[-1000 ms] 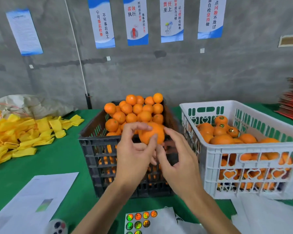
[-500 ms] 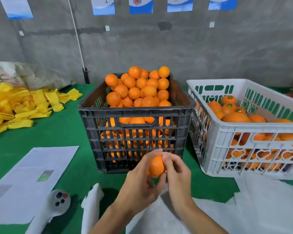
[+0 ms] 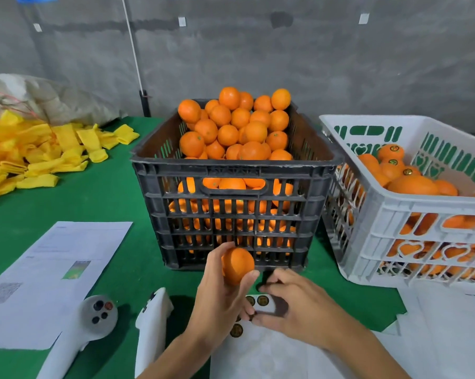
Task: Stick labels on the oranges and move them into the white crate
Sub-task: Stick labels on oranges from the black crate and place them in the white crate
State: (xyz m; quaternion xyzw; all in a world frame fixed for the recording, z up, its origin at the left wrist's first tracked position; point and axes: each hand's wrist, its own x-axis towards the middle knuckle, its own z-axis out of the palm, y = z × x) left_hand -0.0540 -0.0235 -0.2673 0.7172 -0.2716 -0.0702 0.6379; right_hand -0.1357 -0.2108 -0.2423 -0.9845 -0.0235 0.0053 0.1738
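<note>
My left hand (image 3: 220, 294) grips one orange (image 3: 237, 265) just in front of the black crate (image 3: 236, 170), which is heaped with unlabelled oranges (image 3: 236, 127). My right hand (image 3: 293, 307) lies lower right of the orange, fingers curled down onto the white label sheet (image 3: 263, 351), beside its round dark stickers (image 3: 262, 300). Whether it pinches a sticker is hidden under the fingers. The white crate (image 3: 411, 209) on the right holds oranges bearing stickers (image 3: 392, 151).
Two white hand controllers (image 3: 88, 324) lie at the lower left on the green table. A printed paper sheet (image 3: 56, 274) sits left of the black crate. Yellow foam sleeves (image 3: 39, 154) are piled at far left. White sheets (image 3: 449, 337) cover the lower right.
The orange came down from above the black crate to in front of it. My right hand has left the orange and dropped onto the label sheet. The view tilted down.
</note>
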